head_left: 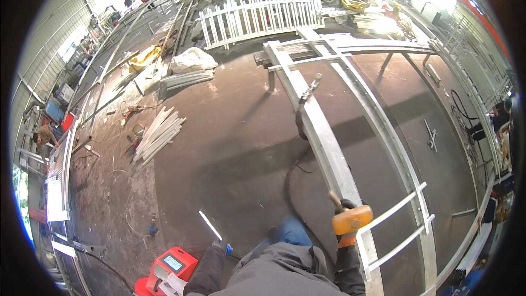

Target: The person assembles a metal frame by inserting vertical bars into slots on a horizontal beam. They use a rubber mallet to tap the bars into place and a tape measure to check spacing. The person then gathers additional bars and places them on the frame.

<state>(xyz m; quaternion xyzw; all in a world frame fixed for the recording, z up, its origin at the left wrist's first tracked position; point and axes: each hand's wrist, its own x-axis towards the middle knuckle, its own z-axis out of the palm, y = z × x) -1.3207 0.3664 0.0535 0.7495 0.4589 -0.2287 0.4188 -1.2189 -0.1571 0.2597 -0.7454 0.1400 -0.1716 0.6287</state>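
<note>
The orange-headed mallet sits in the right hand, which is gloved dark and clenched round its wooden handle; the handle's end pokes up and to the left above the fist. The mallet head hangs just over the near stretch of the long metal rail, a pale square tube that runs away from the person toward the far end of the frame. That rail is one side of a large curved metal frame raised off the floor on short legs; thin white crossbars join its outer rail just right of the mallet. A welding torch rests on the rail farther along, its black cable trailing down to the floor and back toward the person.

The left hand is low near the person's knee, gloved, and closed on one end of a thin white rod that slants up and left. Just left of it, at the lower edge, stands a red welding machine. On the dark floor farther left lies a bundle of pale metal strips, and a white picket fence panel stands at the far end
</note>
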